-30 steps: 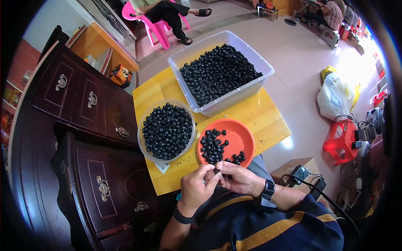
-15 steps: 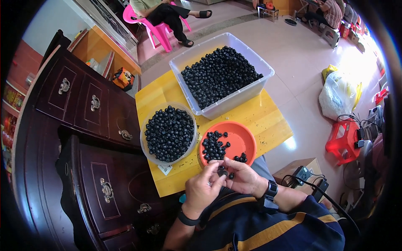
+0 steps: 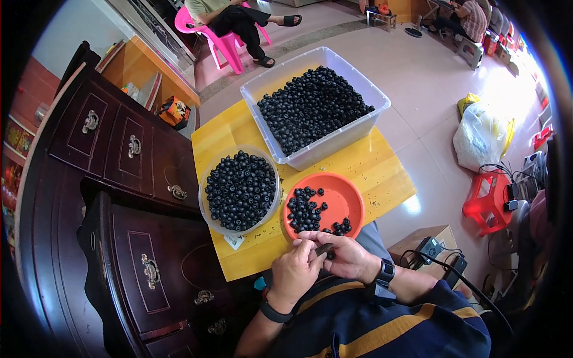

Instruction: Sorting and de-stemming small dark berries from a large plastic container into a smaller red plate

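A: ok what's diff vs half a sec ago?

B: mostly finger stuff tbh. Left hand (image 3: pixel 295 265) has its fingers pinched on a dark strip (image 3: pixel 324 249), which pokes out clearer now, angled twd the right hand (image 3: pixel 355 259). No clue what the strip is, fwiw.

A: n the right?

B: half-curled, w/ a lone black piece (image 3: pixel 330 255) by the palm, just beside the strip. Can't tell if those fingers actually grip it. Half a sec ago I cd see 2 round bits there, now just 1.

A: meaning what 4 the work?

B: imo it's all btwn the hands rn. Orange dish (image 3: pixel 341 197) just past them has loose black pieces (image 3: pixel 304 212), bigger cluster on the left. Round tub (image 3: pixel 273 206) left of it n the big clear bin (image 3: pixel 334 143) behind look unchanged, both loaded w/ similar pieces. All 3 sit on the yellow desk (image 3: pixel 388 173).

A: brands/labels?

B: nothing legible afaict. White slip (image 3: pixel 233 241) by the tub has marks, too small 2 read. Way back, pink chair (image 3: pixel 230 48) w/ a seated person (image 3: pixel 239 27), no print I can make out.
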The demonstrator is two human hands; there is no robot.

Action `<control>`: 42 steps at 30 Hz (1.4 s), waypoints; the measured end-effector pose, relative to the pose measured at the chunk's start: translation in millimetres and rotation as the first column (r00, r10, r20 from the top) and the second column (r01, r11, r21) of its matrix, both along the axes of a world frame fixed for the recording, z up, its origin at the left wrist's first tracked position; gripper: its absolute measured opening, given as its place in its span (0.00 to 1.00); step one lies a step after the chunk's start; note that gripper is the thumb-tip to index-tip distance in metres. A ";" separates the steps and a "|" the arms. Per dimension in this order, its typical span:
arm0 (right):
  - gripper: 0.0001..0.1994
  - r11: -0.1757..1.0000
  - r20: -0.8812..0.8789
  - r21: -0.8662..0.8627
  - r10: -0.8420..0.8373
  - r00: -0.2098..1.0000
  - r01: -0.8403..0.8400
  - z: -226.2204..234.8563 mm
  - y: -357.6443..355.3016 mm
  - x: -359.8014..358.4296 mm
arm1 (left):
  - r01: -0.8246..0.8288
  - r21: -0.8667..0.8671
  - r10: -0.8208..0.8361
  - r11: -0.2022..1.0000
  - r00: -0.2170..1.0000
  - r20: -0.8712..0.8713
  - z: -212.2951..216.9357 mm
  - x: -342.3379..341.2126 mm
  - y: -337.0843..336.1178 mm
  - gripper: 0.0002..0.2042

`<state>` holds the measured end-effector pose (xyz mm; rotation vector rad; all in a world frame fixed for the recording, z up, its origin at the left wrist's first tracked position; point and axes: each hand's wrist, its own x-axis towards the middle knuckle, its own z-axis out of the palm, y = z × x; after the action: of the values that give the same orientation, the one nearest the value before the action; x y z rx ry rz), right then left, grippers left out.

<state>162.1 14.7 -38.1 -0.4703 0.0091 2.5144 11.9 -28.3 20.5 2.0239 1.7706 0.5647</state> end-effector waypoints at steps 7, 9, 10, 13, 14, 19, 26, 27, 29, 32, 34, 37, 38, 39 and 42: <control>0.16 0.999 0.037 -0.042 -0.003 0.999 0.005 10.1 1.9 -0.6 | -0.007 0.102 0.003 0.995 0.999 0.039 -7.2 -4.8 -3.6 0.10; 0.15 0.997 -0.001 -0.075 -0.008 1.000 0.008 10.8 2.0 -1.3 | -0.001 0.109 -0.005 0.994 0.999 0.052 -5.9 -6.0 -3.7 0.10; 0.15 0.997 0.000 -0.076 -0.008 1.000 0.008 9.0 2.0 -1.2 | -0.017 0.131 0.011 0.991 0.999 0.045 -3.3 -5.5 -3.1 0.10; 0.15 0.997 -0.085 -0.075 -0.024 0.996 0.017 5.1 2.3 -0.9 | -0.038 0.139 0.030 0.990 0.998 0.059 -5.9 -8.5 -3.3 0.10; 0.15 0.997 -0.077 -0.078 -0.016 0.997 0.010 6.3 2.6 -0.7 | -0.041 0.125 0.031 0.991 0.996 0.079 -7.2 -9.9 -3.6 0.10; 0.13 0.999 -0.037 0.007 0.054 0.998 -0.054 2.6 1.9 -0.6 | -0.090 0.193 0.056 0.977 0.983 0.174 -0.4 -12.8 -1.8 0.10; 0.08 0.990 -0.092 -0.052 0.128 0.988 -0.133 -5.0 -0.7 2.9 | -0.113 0.135 0.059 0.984 0.934 0.352 4.4 -11.5 0.4 0.10; 0.08 0.991 -0.091 -0.049 0.121 0.988 -0.126 -5.1 -1.2 1.7 | -0.112 0.132 0.058 0.985 0.933 0.354 3.4 -11.7 -0.1 0.10; 0.07 0.992 -0.088 -0.049 0.112 0.990 -0.116 -3.7 -1.2 1.0 | -0.130 0.076 0.079 0.989 0.877 0.473 1.1 -12.9 -0.8 0.11; 0.07 0.990 -0.126 0.025 0.138 0.982 -0.136 -0.1 0.3 1.1 | -0.119 0.054 0.076 0.991 0.863 0.499 3.0 -14.4 -2.0 0.10; 0.07 0.991 -0.193 0.058 0.130 0.973 -0.121 1.6 -0.9 0.0 | -0.126 0.019 0.094 0.992 0.829 0.551 -1.1 -15.5 -3.9 0.10; 0.08 0.993 -0.269 0.035 0.121 0.955 -0.116 -9.4 -3.3 -1.0 | -0.110 -0.048 0.116 0.993 0.779 0.616 -0.2 -15.7 -4.0 0.08; 0.08 0.993 -0.268 0.033 0.118 0.956 -0.114 -8.3 -3.3 -0.4 | -0.126 -0.027 0.112 0.992 0.730 0.674 -0.7 -13.0 -2.6 0.08; 0.10 0.991 -0.252 0.015 0.129 0.959 -0.130 -5.3 -1.6 0.1 | -0.146 -0.008 0.105 0.989 0.678 0.728 -1.1 -11.4 -1.5 0.07; 0.12 0.992 -0.232 -0.002 0.121 0.965 -0.125 -2.8 -0.2 0.5 | -0.178 -0.036 0.150 0.983 0.682 0.716 2.8 -18.6 -0.6 0.07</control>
<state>162.6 14.5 -40.9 -0.1860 0.0932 2.6800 -6.6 -28.9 23.3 1.3468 1.4316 1.2550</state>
